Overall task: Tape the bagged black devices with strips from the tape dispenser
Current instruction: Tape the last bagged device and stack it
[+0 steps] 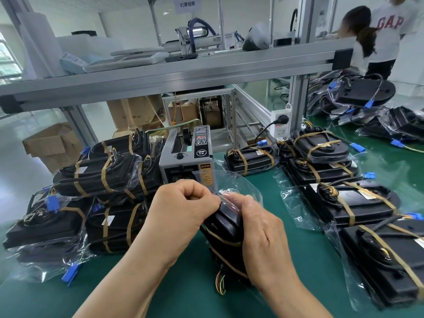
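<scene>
A black device in a clear plastic bag (223, 228) stands tilted on the green mat, with brown tape bands round its lower part and coloured wires at its bottom. My left hand (181, 210) pinches the loose bag flap at the device's top. My right hand (259, 228) grips the device's right side, fingers on the same flap. The grey tape dispenser (187, 157) stands just behind my hands; I cannot tell whether a strip sticks out of its slot.
Taped bagged devices are stacked at the left (91, 180) and laid in rows at the right (344, 203). More bagged devices (358, 95) lie at the far right. An aluminium frame shelf (160, 72) crosses overhead. Two people (376, 33) stand at the back right.
</scene>
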The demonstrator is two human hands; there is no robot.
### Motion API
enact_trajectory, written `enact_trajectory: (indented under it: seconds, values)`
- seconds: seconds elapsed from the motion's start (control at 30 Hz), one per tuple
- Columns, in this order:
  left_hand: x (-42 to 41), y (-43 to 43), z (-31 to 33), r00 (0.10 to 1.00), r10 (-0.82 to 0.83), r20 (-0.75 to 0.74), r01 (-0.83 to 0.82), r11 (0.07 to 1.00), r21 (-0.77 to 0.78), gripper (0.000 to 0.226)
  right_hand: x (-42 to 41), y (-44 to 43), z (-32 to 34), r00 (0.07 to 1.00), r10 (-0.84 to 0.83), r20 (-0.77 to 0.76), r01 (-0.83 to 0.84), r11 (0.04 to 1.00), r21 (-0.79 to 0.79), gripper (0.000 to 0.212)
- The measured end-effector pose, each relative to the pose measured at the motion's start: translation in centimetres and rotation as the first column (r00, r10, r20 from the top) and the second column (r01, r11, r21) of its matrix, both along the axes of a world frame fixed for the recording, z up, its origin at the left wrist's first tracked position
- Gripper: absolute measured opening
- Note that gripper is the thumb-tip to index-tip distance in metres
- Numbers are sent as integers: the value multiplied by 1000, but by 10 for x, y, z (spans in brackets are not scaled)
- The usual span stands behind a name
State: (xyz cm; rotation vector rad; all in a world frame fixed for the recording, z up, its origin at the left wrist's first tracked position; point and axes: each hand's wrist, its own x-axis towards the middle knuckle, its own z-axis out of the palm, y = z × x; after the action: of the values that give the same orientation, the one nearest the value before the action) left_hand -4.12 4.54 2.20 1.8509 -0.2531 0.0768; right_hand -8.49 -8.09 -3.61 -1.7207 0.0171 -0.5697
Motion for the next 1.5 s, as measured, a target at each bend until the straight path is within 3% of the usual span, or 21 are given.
enact_trajectory:
  seconds: [0.27, 0.7, 0.9, 1.27, 1.33, 1.5]
  values:
    - [-1, 0, -4, 1000, 22, 8, -22, 1000, -14, 14, 1, -1, -1, 1000, 2, -5, -2, 1000, 2, 62]
    - [3, 4, -6, 998, -58, -8, 56, 988, -146, 33, 1, -1, -1, 1000, -11, 5, 11, 1000, 16, 56]
    - [3, 2, -4, 998, -59, -12, 57, 993, -102, 15, 1, -1, -2, 1000, -11, 14, 11, 1000, 24, 54]
    - [-2, -1, -9, 993, 59, 102, -62, 998, 24, 16, 0, 0, -2, 1000, -4, 20, 4, 1000, 12, 53]
    - [-4, -3, -11, 993, 79, 91, -82, 996, 35, 9, 0, 1, -2, 1000, -3, 19, 3, 1000, 16, 51]
    - [-9, -8, -20, 991, 137, 3, -137, 989, -53, 25, -1, 3, -1, 1000, -5, 25, 5, 1000, -7, 48]
